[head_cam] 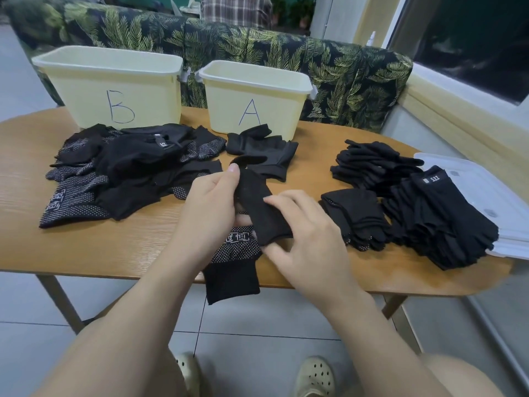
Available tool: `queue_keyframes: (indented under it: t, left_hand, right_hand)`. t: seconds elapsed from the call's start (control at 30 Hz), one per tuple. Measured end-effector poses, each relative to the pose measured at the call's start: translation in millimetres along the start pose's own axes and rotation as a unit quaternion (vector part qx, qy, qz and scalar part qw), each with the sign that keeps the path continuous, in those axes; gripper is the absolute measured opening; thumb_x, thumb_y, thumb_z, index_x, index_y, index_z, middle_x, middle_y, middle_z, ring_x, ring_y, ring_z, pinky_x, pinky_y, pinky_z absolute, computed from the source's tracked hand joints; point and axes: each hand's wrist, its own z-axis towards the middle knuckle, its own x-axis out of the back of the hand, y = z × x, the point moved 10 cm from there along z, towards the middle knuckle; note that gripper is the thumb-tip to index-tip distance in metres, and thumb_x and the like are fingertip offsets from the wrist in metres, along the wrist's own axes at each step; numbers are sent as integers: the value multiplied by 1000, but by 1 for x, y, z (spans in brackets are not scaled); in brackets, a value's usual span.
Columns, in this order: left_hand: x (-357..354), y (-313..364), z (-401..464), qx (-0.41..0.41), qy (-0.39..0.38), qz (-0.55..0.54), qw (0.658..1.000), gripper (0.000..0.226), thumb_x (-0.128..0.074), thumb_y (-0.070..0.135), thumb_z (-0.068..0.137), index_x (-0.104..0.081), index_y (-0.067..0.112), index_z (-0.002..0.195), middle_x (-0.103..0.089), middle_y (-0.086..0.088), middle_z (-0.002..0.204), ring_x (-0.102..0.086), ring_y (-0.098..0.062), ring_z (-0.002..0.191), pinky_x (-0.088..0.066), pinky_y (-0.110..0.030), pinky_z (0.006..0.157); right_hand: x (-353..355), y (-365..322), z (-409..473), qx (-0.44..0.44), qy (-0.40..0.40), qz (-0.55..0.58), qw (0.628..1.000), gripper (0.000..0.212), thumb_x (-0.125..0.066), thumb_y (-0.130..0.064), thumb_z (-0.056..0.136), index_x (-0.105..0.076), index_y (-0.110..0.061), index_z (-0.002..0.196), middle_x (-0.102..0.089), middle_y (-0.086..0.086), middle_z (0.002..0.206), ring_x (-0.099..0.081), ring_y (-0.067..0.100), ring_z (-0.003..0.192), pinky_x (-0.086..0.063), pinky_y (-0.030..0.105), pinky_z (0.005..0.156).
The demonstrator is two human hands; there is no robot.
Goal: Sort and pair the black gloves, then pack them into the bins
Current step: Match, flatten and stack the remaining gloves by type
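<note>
Head view: your left hand and right hand grip a black glove between them, angled far-left to near-right.

You have two yellow bins — bin B left of bin A — and three stacked glove piles right of bin A.

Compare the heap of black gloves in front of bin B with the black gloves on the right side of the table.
The loose heap of black gloves in front of the pale yellow bin marked B lies jumbled, several showing white-dotted palms. The black gloves on the right sit in neat stacks, mostly plain-side up, one stack partly on a white plastic lid. Both groups are black fabric and rest on the wooden table.
</note>
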Motion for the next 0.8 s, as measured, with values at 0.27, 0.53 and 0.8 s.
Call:
queue_keyframes:
  t: [0.27, 0.53, 0.8]
  left_hand:
    - [-7, 5, -10, -13, -20, -25, 999, 36, -46, 21, 108, -74, 6, 90, -77, -16, 95, -77, -24, 86, -64, -35, 76]
    - [-21, 4, -15, -126, -42, 210, 969, 23, -53, 38, 99, -71, 33, 113, -75, 16, 104, -68, -1, 100, -55, -37, 93]
    - [-56, -3, -17, -199, -119, 364, 902, 25, -55, 21, 101, -71, 24, 120, -66, 14, 113, -58, 1, 107, -43, -20, 98]
  right_hand:
    - [5, 27, -25, -154, 66, 233, 958, 16, -64, -7, 98, -74, -16, 91, -59, -9, 66, -52, 10, 59, -43, 25, 56]
    - [-8, 56, -51, -260, 34, 325, 909, 19, -63, -4, 97, -69, -12, 81, -67, 13, 71, -62, 18, 61, -51, 39, 57]
    - [0, 75, -63, -297, 14, 297, 907, 16, -66, -8, 94, -71, -23, 90, -74, 3, 71, -69, 28, 61, -59, 55, 63]
